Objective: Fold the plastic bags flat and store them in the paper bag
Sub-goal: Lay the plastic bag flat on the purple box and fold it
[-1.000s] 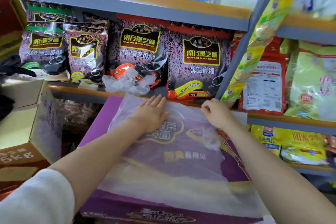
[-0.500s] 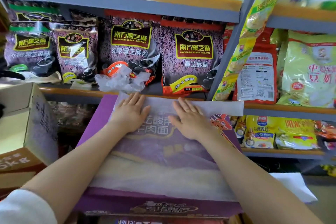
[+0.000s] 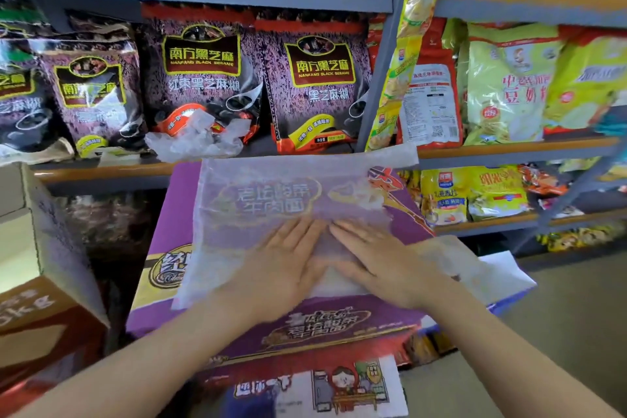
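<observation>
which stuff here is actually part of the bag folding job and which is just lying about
Part of the job:
- plastic bag, spread on the purple box
- left hand and right hand, pressing it flat
- crumpled plastic bags on the shelf

Just lying about:
- black sesame packets
- yellow snack packs
- cardboard box
</observation>
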